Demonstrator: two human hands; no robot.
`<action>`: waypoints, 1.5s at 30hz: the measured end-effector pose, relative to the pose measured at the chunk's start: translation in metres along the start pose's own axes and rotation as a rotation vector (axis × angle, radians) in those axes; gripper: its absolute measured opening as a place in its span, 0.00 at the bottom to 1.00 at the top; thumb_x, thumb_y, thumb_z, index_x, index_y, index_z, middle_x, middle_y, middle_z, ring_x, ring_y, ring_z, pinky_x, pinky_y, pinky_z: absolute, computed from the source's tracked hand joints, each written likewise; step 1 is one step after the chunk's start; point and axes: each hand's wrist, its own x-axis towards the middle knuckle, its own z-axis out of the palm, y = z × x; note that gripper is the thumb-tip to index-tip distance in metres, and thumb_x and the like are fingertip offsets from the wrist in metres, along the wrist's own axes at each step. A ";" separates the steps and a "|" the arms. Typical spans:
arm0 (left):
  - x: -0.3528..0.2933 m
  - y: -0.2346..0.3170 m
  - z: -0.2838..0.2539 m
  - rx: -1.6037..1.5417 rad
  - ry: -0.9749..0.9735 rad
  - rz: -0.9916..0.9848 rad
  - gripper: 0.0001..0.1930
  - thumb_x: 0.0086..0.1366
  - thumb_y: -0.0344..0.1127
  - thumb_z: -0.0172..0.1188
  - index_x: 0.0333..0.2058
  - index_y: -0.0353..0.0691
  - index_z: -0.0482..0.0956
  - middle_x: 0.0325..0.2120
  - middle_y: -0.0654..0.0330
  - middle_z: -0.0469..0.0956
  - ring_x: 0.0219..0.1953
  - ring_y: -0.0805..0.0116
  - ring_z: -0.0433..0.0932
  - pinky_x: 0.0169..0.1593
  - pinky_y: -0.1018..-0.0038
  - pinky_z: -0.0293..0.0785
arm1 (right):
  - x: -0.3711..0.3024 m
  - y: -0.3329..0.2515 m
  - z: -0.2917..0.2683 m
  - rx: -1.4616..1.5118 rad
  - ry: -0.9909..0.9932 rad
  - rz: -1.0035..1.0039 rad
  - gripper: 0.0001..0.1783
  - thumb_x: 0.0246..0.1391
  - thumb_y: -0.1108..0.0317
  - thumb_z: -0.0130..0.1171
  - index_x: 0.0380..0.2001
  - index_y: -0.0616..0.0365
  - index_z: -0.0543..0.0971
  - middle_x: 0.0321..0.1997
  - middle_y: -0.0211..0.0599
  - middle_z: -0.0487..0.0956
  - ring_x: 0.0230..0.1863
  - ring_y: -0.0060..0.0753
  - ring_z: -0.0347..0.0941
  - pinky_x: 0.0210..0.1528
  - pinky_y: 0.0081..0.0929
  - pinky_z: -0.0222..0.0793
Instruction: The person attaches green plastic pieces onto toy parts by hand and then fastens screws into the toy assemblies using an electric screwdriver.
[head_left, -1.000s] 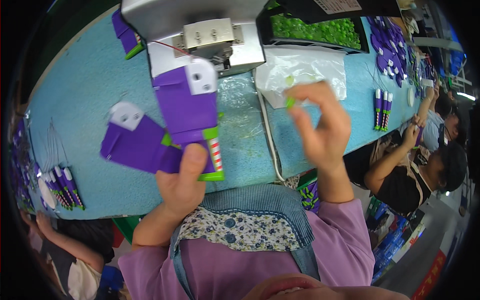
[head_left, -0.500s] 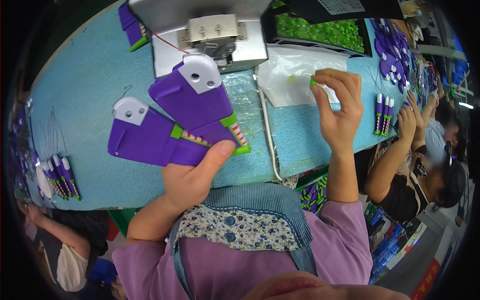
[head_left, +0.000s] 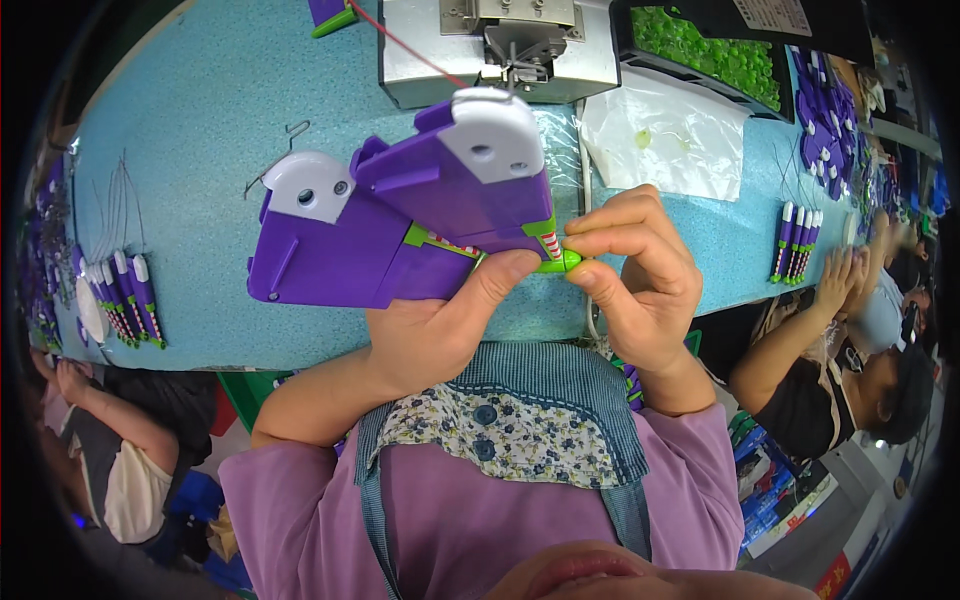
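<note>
The left hand (head_left: pixel 430 335) grips two purple toy pieces (head_left: pixel 400 225) above the blue tabletop (head_left: pixel 200 120). The right hand (head_left: pixel 640 275) pinches a small green part (head_left: pixel 556 263) at their end. The far black tray (head_left: pixel 625 40) holds green parts (head_left: pixel 710 45).

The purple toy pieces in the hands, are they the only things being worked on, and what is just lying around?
Being worked on:
- two purple toy pieces, gripped by the left hand
- small green part, pinched against them by the right hand

Just lying about:
- tray of green parts
- clear plastic bag
- grey machine
- rows of purple sticks
- blue table
</note>
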 end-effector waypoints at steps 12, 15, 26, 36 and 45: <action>0.012 0.018 -0.034 -0.274 0.139 -0.152 0.14 0.60 0.28 0.51 0.45 0.31 0.68 0.34 0.50 0.76 0.39 0.56 0.76 0.44 0.59 0.74 | 0.028 0.010 0.016 -0.017 -0.043 0.037 0.08 0.41 0.80 0.64 0.29 0.61 0.78 0.30 0.36 0.78 0.33 0.34 0.73 0.34 0.28 0.69; 0.035 0.021 -0.075 -0.225 0.156 -0.118 0.15 0.59 0.30 0.51 0.44 0.30 0.67 0.30 0.52 0.74 0.35 0.58 0.75 0.43 0.59 0.75 | 0.038 0.023 0.020 -0.209 -0.068 -0.109 0.09 0.40 0.80 0.62 0.29 0.62 0.77 0.30 0.37 0.77 0.33 0.39 0.73 0.35 0.32 0.69; 0.170 0.006 -0.122 1.147 0.349 -0.105 0.18 0.53 0.46 0.69 0.21 0.44 0.69 0.19 0.67 0.71 0.20 0.78 0.68 0.25 0.79 0.63 | 0.040 0.015 0.029 -0.297 -0.064 -0.102 0.12 0.39 0.82 0.61 0.31 0.61 0.78 0.32 0.37 0.76 0.31 0.36 0.73 0.33 0.29 0.70; 0.059 0.026 -0.077 -0.176 0.248 -0.031 0.14 0.58 0.29 0.60 0.43 0.34 0.74 0.32 0.57 0.78 0.29 0.75 0.75 0.31 0.80 0.70 | 0.022 0.004 0.008 0.204 0.038 0.125 0.12 0.41 0.83 0.63 0.33 0.64 0.80 0.38 0.42 0.79 0.35 0.33 0.76 0.37 0.24 0.72; 0.005 0.008 -0.013 -0.164 -0.029 -0.182 0.14 0.58 0.32 0.65 0.41 0.35 0.76 0.34 0.63 0.78 0.36 0.77 0.76 0.39 0.78 0.73 | 0.019 -0.015 0.011 -0.001 -0.030 -0.204 0.16 0.37 0.77 0.70 0.33 0.67 0.78 0.29 0.42 0.80 0.27 0.36 0.76 0.28 0.26 0.71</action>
